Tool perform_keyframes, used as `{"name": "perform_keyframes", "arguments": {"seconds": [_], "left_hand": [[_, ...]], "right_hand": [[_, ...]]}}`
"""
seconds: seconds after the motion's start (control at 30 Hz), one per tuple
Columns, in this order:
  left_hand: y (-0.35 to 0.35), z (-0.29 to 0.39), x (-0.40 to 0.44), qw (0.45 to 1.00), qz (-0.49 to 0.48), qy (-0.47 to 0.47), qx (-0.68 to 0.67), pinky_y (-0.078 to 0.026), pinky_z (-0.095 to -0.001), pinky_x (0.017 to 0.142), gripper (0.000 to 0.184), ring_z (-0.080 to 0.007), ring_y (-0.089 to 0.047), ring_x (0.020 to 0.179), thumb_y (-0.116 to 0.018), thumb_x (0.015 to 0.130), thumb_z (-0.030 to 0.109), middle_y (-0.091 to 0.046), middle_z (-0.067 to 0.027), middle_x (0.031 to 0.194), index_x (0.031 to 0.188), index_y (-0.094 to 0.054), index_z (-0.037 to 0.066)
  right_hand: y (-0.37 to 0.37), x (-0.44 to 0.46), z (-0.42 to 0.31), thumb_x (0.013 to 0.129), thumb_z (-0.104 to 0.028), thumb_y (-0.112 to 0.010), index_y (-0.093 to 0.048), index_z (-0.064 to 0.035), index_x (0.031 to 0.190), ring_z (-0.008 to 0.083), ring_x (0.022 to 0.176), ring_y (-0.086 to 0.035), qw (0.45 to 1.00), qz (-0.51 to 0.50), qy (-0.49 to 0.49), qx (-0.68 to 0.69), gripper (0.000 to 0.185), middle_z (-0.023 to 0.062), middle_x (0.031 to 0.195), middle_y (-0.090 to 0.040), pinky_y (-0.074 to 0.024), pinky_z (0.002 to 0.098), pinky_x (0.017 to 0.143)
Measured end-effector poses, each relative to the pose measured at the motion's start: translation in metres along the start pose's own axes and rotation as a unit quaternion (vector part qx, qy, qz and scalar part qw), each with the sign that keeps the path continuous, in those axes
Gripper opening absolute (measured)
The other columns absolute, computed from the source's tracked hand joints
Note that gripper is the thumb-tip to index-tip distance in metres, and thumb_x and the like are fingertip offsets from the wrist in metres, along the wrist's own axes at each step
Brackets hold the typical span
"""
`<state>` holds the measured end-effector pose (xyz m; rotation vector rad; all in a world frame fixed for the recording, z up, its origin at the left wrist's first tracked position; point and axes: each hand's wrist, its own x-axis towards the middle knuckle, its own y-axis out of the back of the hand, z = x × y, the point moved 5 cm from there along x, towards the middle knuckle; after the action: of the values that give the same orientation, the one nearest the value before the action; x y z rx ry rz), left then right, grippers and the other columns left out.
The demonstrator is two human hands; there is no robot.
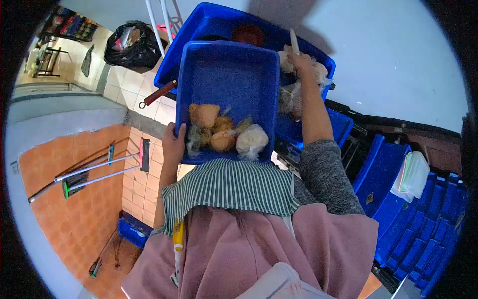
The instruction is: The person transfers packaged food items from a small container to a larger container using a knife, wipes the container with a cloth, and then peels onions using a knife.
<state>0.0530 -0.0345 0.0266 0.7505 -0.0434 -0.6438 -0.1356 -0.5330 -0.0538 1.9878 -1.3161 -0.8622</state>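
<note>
My left hand (174, 144) grips the left rim of a blue plastic tray (229, 70), thumb over the edge, and holds it tilted against my striped apron (229, 184). Clear plastic bags lie at the tray's near end: an orange-brown one (204, 115), a brown one (222, 141) and a whitish one (252, 140). My right hand (302, 63) reaches into a larger blue tray (199, 22) behind it, fingers closed around a narrow pale blade-like thing (294, 41). Bags with whitish contents (319, 71) lie beside that hand; its fingertips are partly hidden.
A red-brown handle (160, 93) sticks out left of the trays. Beyond it stands a black rubbish bag (132, 47). Long-handled cleaning tools (99, 167) lean at the left. Stacked blue trays (423, 234) and pale lids (413, 172) are at the right, below a white wall (398, 60).
</note>
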Motion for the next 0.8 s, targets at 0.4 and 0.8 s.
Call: {"name": "perform_keyframes", "arguments": {"seconds": [0.4,0.8], "left_hand": [[0.004,-0.009,-0.01,0.998,0.0,0.052,-0.024,-0.047,-0.0385,0.068,0.039,-0.0253,-0.059,0.072,-0.06,0.096,0.035,-0.063,-0.018,0.082,0.097,-0.059,-0.004],[0.008,0.002,-0.003,0.999,-0.002,0.045,-0.004,-0.045,-0.039,0.065,0.038,-0.0254,-0.058,0.071,-0.058,0.097,0.034,-0.06,-0.018,0.077,0.09,-0.055,-0.003]], "right_hand": [[-0.059,0.071,0.133,0.08,-0.051,-0.067,-0.066,0.001,0.108,0.0386,0.11,-0.061,0.981,-0.029,-0.057,-0.182,0.059,0.026,0.112,-0.065,-0.045,0.0484,0.093],[0.023,-0.311,-0.072,0.071,-0.015,-0.073,-0.066,-0.0132,0.112,0.0335,0.095,-0.066,0.861,-0.348,0.362,-0.08,0.042,0.0123,0.117,-0.064,-0.0546,0.0419,0.082]]}}
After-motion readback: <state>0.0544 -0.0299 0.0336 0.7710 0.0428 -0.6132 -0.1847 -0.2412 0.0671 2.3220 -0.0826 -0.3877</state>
